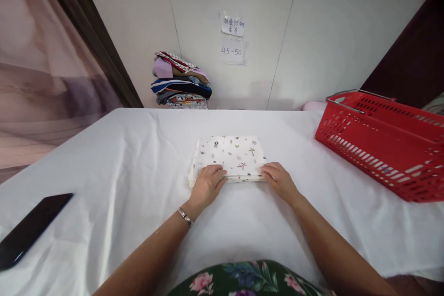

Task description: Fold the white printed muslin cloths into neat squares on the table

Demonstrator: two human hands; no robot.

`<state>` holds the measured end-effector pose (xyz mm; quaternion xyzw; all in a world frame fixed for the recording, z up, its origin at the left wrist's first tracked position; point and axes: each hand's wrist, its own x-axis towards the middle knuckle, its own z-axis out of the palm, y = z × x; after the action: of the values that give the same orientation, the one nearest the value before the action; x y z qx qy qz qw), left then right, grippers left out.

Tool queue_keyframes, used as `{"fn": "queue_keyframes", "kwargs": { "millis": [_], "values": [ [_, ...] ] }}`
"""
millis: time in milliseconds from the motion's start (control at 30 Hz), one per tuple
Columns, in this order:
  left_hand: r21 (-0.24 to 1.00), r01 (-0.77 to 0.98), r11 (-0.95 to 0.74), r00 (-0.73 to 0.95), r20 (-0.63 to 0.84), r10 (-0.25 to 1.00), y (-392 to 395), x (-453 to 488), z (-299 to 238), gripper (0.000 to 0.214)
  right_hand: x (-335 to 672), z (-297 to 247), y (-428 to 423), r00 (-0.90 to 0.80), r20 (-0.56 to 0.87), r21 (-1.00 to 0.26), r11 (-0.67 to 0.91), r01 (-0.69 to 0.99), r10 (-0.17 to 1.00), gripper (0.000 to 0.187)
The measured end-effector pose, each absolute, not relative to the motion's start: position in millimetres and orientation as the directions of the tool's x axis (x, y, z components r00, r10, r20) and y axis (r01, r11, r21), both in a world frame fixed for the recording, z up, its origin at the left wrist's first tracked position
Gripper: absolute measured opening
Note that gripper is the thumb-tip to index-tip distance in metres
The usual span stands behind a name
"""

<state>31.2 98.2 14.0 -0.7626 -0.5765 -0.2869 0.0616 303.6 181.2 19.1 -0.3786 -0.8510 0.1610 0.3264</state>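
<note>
Cloth (231, 155) folded on table (138, 162). Nearest: phone (34, 229), clipped at left. Then left hand (207, 182) and right hand (280, 180), fingers on cloth's near edge, pinching or just resting, can't tell. Basket (398, 125) cut off right. Beyond: pile (182, 83), bottom hidden.

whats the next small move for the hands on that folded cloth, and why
Probably smooth and square the near edge: the left hand and right hand are both at that side of the folded cloth, where stacked layers show between them.
</note>
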Motion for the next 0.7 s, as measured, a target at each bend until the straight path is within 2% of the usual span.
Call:
{"fn": "queue_keyframes", "kwargs": {
  "millis": [100, 267, 400, 567, 700],
  "values": [
    [0.26, 0.899, -0.353, 0.189, 0.495, 0.848, 105, 41, 13, 0.017, 315, 19, 185, -0.433, 0.368, -0.612, 0.565, 0.553, 0.823, 0.021],
    [0.255, 0.863, -0.436, 0.271, 0.495, 0.826, 120, 72, 19, 0.018, 329, 12, 188, -0.43, 0.132, -0.759, 0.37, 0.536, 0.893, 0.024],
    [0.243, 0.828, -0.505, 0.36, 0.46, 0.812, 137, 109, 21, 0.018, 329, 5, 190, -0.397, 0.095, -0.834, 0.291, 0.47, 0.913, 0.026],
    [0.237, 0.835, -0.497, 0.384, 0.396, 0.834, 154, 136, 18, 0.017, 328, 3, 194, -0.384, 0.113, -0.824, 0.302, 0.479, 0.916, 0.023],
    [0.232, 0.848, -0.476, 0.373, 0.378, 0.847, 159, 142, 16, 0.016, 326, 8, 192, -0.433, 0.141, -0.726, 0.39, 0.566, 0.89, 0.018]
  ]
}}
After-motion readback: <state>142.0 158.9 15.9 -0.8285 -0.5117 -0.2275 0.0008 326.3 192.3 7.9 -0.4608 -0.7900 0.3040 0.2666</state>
